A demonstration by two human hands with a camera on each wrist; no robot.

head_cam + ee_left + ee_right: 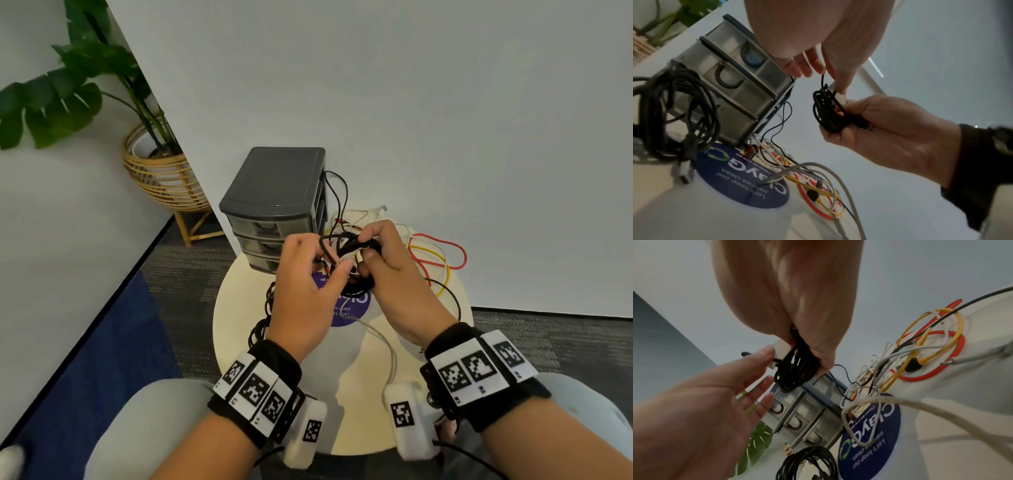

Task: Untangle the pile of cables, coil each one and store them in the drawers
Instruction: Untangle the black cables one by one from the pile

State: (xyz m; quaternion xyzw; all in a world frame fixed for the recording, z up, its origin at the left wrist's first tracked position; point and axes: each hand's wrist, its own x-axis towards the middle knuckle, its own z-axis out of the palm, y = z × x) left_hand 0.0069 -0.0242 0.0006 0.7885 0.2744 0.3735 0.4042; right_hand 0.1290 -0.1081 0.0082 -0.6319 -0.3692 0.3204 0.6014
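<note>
A black cable wound into a small coil [349, 245] hangs above the round table [359, 363]. My right hand [368, 246] grips one side of the coil [795, 369], fingers curled round the strands. My left hand [337, 265] pinches the cable's white plug end [838, 94] against the coil [826, 112]. The grey three-drawer unit [274, 192] stands at the table's far left with all its drawers shut. A tangle of red [442, 245], yellow [433, 255], white and thin black cables lies behind my hands.
Another black coil [263, 318] lies at the table's left edge, in front of the drawers [731, 81]. A grey cable [380, 339] runs toward me across a purple round sticker [352, 308]. A white wall stands close behind, and a potted plant [164, 164] sits at the far left.
</note>
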